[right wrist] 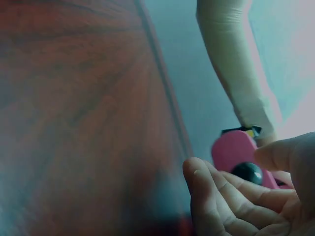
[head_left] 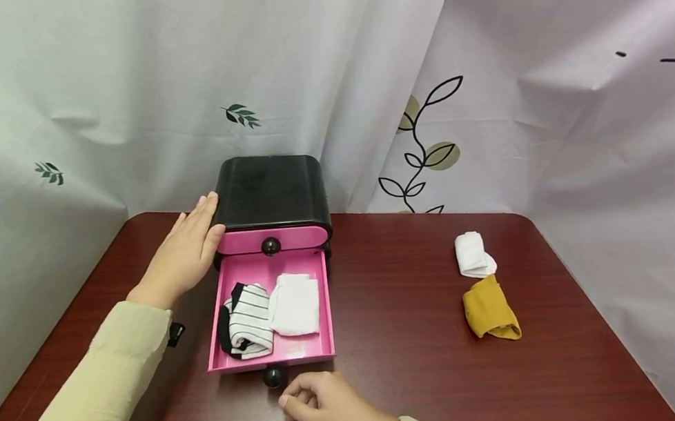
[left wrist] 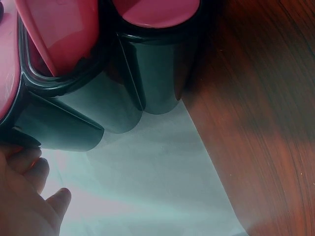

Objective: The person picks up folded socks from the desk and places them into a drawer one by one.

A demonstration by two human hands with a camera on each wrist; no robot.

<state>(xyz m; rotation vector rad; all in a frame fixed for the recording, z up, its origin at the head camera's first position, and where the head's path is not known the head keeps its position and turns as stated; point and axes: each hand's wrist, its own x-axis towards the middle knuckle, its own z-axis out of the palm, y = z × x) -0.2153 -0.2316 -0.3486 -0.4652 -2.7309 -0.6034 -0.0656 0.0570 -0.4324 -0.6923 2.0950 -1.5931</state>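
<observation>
A black cabinet [head_left: 269, 190] with pink drawers stands at the back of the table. Its open drawer [head_left: 219, 352], beneath the closed top one, holds black-and-white striped socks [head_left: 253, 326] and folded white socks [head_left: 295, 305]. My left hand [head_left: 182, 252] rests with extended fingers on the cabinet's upper left side; in the left wrist view the same hand [left wrist: 27, 196] lies along the black casing. Just right of the open drawer's black knob [head_left: 274, 377] is my right hand [head_left: 335, 409], fingers loosely bent and holding nothing. The right wrist view shows a gap between its thumb and fingers [right wrist: 204, 191].
On the right of the reddish-brown table [head_left: 399, 314] lie a rolled white sock [head_left: 472, 254] and a folded mustard sock [head_left: 490, 309]. The top drawer has its own black knob [head_left: 271, 246]. A pale curtain [head_left: 173, 83] with leaf prints hangs behind the table.
</observation>
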